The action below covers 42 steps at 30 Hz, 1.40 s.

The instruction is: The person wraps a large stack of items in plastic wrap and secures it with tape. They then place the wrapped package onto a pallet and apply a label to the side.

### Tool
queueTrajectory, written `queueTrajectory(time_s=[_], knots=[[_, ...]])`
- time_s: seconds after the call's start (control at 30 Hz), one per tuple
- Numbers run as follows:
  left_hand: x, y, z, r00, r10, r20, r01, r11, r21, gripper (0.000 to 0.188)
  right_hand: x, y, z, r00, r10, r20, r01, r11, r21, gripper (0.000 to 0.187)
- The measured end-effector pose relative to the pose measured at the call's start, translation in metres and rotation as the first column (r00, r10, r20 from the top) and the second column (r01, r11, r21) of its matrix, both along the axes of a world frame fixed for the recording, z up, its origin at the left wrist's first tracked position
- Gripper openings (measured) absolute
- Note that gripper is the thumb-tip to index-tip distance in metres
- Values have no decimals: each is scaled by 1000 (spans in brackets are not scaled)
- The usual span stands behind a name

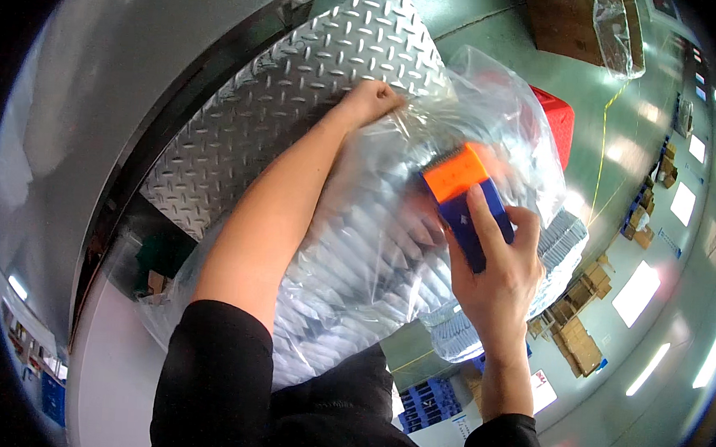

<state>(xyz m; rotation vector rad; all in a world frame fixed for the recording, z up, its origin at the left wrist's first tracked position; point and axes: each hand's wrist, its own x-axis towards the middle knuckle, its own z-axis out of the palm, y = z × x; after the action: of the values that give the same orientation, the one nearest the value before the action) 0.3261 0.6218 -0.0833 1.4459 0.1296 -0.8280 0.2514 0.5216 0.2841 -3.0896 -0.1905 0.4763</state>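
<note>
A large clear plastic bag [350, 223] lies across the middle, filled with rows of white, flat, stacked pieces whose kind I cannot make out through the film. My left hand [370, 101] is closed at the bag's far end, pinching the gathered film over the metal plate. My right hand [497, 267] grips an orange-and-blue tape dispenser [466, 195] above the bag, thumb on top. A dark toothed edge shows at the dispenser's far left end. Any tape under it is hidden.
A tread-patterned metal plate [300, 83] lies beyond the bag, beside a grey machine panel [131, 74]. A red container [556, 125] stands behind the bag. Another stack of pale folded pieces [563, 242] sits right. A cardboard box [579, 29] stands on the green floor.
</note>
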Motion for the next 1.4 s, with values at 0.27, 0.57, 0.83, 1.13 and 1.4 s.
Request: queueTrajectory(time_s=[0.27, 0.57, 0.83, 1.13, 1.4], knots=[[9, 25, -12, 998, -8, -70, 17, 992, 127, 39, -2, 0, -7, 999, -4, 35, 3, 999, 32, 53], [-42, 57, 232, 835, -266, 481, 183, 960, 213, 109, -5, -15, -5, 999, -10, 36, 7, 995, 99, 53], [-35, 59, 243, 969, -239, 63, 245, 964, -105, 95, -63, -137, 50, 990, 114, -80, -99, 981, 168, 56], [-32, 64, 236, 949, -283, -137, 299, 947, 120, 88, -297, -337, -42, 988, -117, -98, 128, 986, 108, 59], [-26, 67, 235, 930, -262, -258, 314, 930, 190, 81, -178, -235, -197, 963, -130, -236, 175, 968, 180, 51]])
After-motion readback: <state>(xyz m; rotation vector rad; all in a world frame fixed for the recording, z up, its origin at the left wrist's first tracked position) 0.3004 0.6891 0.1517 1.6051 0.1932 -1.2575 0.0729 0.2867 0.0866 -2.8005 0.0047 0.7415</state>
